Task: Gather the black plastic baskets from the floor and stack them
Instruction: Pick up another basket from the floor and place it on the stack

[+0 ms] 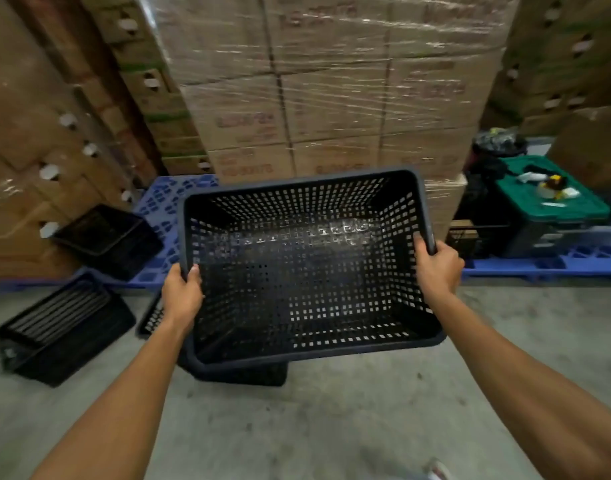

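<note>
I hold a black perforated plastic basket (pixel 307 268) in mid-air, its mouth tilted toward me. My left hand (pixel 181 294) grips its left rim and my right hand (pixel 437 268) grips its right rim. Just below it another black basket (pixel 241 374) stands on the concrete floor, mostly hidden by the held one. Part of one more basket (pixel 151 318) shows behind my left wrist. Two further black baskets lie tipped at the left: one on the floor (pixel 61 327), one leaning on the blue pallet (pixel 106 237).
A shrink-wrapped stack of cardboard boxes (pixel 332 98) on a blue pallet (pixel 165 209) rises straight ahead. More boxes fill the left wall. At the right a green-lidded tote (pixel 546 209) with small items sits on another blue pallet (pixel 539 266). Bare concrete floor (pixel 332 427) lies near me.
</note>
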